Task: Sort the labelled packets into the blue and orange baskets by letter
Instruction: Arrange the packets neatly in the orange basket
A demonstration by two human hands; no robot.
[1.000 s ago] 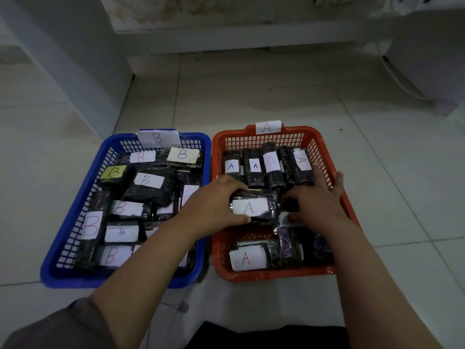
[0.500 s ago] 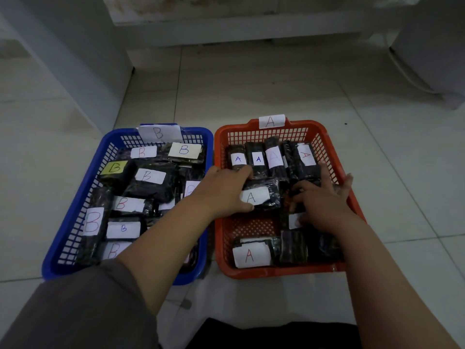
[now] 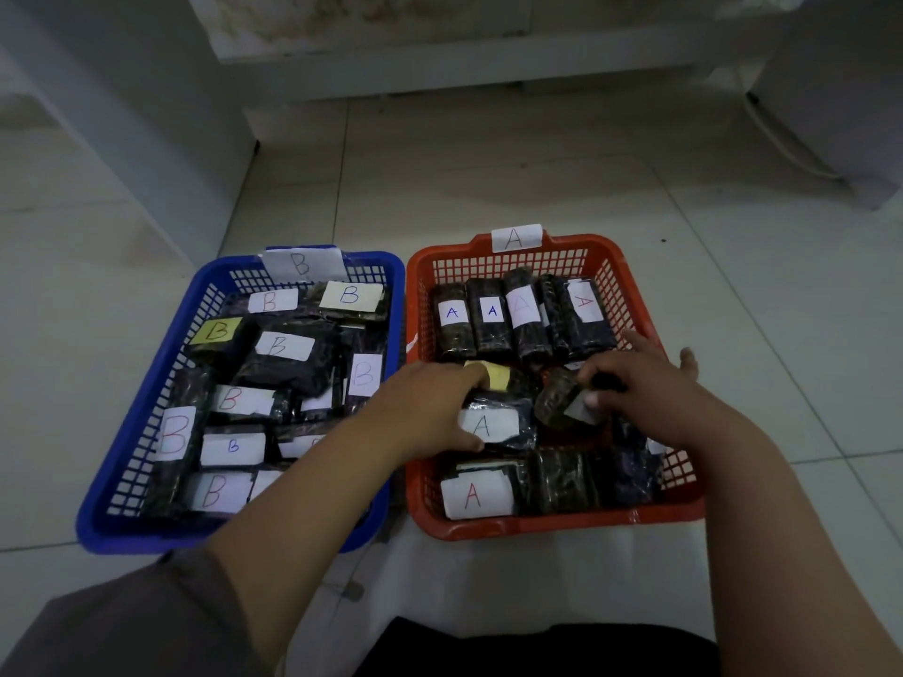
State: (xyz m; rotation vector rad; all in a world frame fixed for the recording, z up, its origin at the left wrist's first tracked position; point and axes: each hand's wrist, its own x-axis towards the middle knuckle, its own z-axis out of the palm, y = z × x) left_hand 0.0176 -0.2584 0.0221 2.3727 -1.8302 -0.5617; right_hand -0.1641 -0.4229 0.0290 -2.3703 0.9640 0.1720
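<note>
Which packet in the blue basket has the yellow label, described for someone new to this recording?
Find the blue basket, left of the orange basket. Look along its left wall, toward the far end: the yellow-labelled packet lies there, a dark packet marked B. Every other label showing in this basket is white or cream; only this one is bright yellow.

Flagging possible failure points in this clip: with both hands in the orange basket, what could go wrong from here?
1. The right hand pinches a tilted packet whose label is mostly hidden; its letter cannot be read, so it might be misplaced.
2. The left hand holds an A packet near the blue basket; it could slip across.
3. The orange basket looks crowded, so packets may be knocked askew.
</note>
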